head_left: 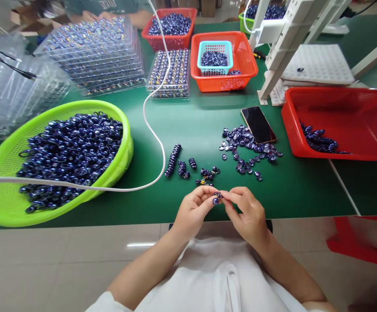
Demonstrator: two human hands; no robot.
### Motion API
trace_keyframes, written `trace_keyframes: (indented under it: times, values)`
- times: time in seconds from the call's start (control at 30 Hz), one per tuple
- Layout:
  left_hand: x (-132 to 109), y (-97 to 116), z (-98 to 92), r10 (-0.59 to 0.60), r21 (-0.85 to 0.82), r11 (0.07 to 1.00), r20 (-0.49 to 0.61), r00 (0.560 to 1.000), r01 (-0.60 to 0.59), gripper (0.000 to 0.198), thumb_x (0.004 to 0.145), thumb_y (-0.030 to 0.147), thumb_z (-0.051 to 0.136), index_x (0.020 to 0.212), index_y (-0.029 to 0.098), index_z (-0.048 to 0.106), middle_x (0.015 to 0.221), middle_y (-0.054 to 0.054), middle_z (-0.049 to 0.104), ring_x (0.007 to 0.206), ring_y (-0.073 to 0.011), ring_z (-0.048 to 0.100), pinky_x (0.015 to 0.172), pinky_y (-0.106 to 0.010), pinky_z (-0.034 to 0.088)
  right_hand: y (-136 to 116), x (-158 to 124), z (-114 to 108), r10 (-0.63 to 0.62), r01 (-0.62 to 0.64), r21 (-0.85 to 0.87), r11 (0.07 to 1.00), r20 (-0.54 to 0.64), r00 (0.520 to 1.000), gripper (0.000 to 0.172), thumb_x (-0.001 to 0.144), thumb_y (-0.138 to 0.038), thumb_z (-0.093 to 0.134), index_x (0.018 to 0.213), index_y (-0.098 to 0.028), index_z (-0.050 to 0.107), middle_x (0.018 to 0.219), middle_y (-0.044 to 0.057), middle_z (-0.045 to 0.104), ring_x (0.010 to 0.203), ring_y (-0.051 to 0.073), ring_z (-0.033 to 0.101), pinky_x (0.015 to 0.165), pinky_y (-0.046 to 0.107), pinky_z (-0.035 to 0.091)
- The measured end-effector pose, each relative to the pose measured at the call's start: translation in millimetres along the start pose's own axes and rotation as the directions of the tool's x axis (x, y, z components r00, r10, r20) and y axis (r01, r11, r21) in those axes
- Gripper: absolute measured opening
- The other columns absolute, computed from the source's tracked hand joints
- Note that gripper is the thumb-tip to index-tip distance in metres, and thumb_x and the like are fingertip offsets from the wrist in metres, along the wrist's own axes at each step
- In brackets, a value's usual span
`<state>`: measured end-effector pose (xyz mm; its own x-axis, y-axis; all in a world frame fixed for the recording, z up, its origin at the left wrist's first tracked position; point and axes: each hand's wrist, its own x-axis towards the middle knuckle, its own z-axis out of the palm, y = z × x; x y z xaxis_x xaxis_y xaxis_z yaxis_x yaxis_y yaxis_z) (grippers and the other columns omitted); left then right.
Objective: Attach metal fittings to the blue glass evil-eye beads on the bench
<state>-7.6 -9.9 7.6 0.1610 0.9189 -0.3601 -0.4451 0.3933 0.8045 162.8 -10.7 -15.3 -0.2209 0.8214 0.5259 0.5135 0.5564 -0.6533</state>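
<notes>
Both hands are at the near edge of the table (201,130), about mid-width, just above the surface. Left hand (193,212) and right hand (247,214) meet at the fingertips, both pinched on one small dark-blue bead (216,198). Thumb and forefinger of each are closed on it and the other fingers are curled in. Can't tell if it's one bead or two stuck together.

Just beyond the hands:
- short bead rows (172,160) lying on the table, a few smaller clumps beside them
- loose bead pile (247,141) further right, touching a phone (258,125) that lies face up

Left edge: big green basket (77,105), about half full of the same beads. A white cable (77,186) runs across its front, loops right on the table, then heads to the far edge.

Right edge: red tray (354,112) with a small heap of beads (320,141) at its near-left corner.

Far side:
- clear tray stack (97,56) at far left, loaded with beads — a smaller stack (172,73) beside it
- red basket (170,41) of beads behind that
- orange basket (245,56) with a teal basket (214,45) inside, beads in the teal one
- white frame (286,39) at far right, over perforated white boards

Another person's arms (136,17) are at the far edge, behind the clear trays.
</notes>
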Motion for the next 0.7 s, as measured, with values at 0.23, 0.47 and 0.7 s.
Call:
trace_keyframes:
  times: [0.23,0.47,0.7]
  values:
    - [1,0,1.0,-0.088,-0.141,0.986,0.018,0.996,0.089,0.021,0.075,0.025,0.083,0.089,0.014,0.072,0.092,-0.007,0.078,0.088,-0.0180,0.072,0.085,-0.032,0.058,-6,-3,-7,0.119,-0.112,0.231,0.966,-0.014,0.993,0.032,0.086,-0.003,0.065,0.109,-0.026,0.065,0.097,0.004,0.066,0.087,0.016,0.066,0.075,0.029,0.056]
    - [5,-10,0.5,-0.014,-0.052,0.999,-0.033,0.999,0.012,0.018,0.071,0.024,0.086,0.086,0.017,0.079,0.075,-0.002,0.076,0.069,-0.0112,0.069,0.072,-0.021,0.056,-7,0,-7,0.308,-0.318,0.488,0.813,0.104,0.946,0.024,0.090,-0.009,0.064,0.104,-0.029,0.068,0.091,0.000,0.069,0.083,0.014,0.068,0.075,0.028,0.057]
    - [4,-13,-2.2,0.004,0.018,1.000,-0.084,0.996,-0.003,0.017,0.070,0.024,0.086,0.086,0.019,0.082,0.077,-0.004,0.080,0.068,-0.0125,0.071,0.071,-0.022,0.058,-9,1,-6,0.353,-0.371,0.500,0.782,0.134,0.926,0.023,0.091,-0.013,0.065,0.105,-0.030,0.071,0.093,0.000,0.070,0.078,0.013,0.070,0.070,0.024,0.057]
